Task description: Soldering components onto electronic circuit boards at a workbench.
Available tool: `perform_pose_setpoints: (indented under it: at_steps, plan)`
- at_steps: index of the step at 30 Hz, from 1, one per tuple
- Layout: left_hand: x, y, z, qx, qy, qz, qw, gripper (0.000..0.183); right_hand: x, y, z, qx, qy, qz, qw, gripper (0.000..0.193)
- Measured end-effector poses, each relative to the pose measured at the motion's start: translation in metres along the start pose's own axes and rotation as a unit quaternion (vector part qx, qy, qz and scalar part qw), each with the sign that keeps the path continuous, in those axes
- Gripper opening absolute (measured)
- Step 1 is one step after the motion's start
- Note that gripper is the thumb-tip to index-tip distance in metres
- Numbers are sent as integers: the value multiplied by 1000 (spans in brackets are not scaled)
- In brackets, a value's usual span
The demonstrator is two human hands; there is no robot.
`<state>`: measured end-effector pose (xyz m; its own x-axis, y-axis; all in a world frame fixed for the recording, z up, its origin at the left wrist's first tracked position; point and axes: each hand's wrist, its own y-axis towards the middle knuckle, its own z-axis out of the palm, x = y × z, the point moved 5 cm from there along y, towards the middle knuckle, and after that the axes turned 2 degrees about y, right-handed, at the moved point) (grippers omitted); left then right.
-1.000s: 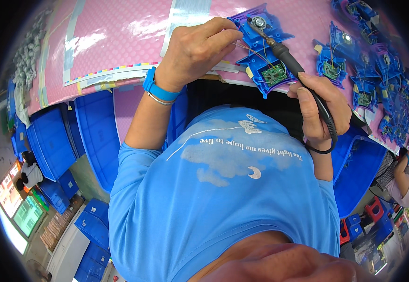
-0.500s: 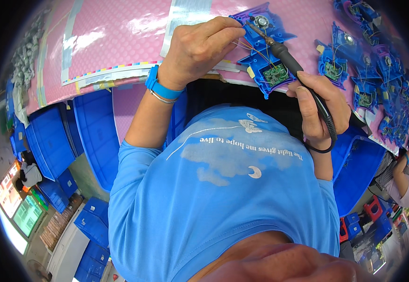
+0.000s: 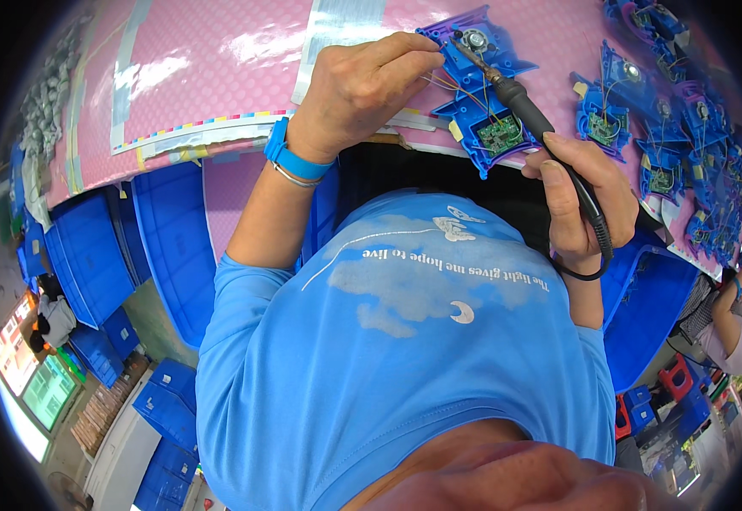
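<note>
In my right hand (image 3: 591, 192) is a soldering iron (image 3: 522, 106) with a black handle and cord, its tip pointing up and left at a blue plastic housing (image 3: 471, 81). That housing lies on the pink table and carries a round speaker (image 3: 475, 40), thin wires (image 3: 449, 83) and a green circuit board (image 3: 499, 134). The iron's tip is over the housing, beside the speaker; whether it touches is too small to tell. My left hand (image 3: 367, 85) is pinched at the housing's left edge near the wires. What its fingertips hold is hidden.
More blue housings with boards and wires (image 3: 605, 111) lie on the right, several crowded at the far right (image 3: 703, 153). Blue bins (image 3: 175, 247) stand below the table on the left, another bin (image 3: 648, 298) on the right. Grey parts (image 3: 43, 119) are heaped far left. Another person's arm (image 3: 737, 315) shows at right.
The soldering iron's tip has shifted very slightly, with my right hand moving a little. My left hand stays almost in place at the housing's edge.
</note>
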<state>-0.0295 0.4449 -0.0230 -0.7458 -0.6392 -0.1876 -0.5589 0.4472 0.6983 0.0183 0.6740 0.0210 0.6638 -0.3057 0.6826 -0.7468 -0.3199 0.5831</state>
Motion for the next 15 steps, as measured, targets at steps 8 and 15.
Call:
perform_pose_setpoints:
  at_steps: [8, 15]
  plan:
    - [2, 0, 0, 1, -3, 0, 1000, 28, -4, -1, -1, -41, 20, 29, 999, 19]
    - [1, -5, -1, -11, -3, -8, 1000, 31, -1, -1, -8, -49, 22, 3, 999, 18]
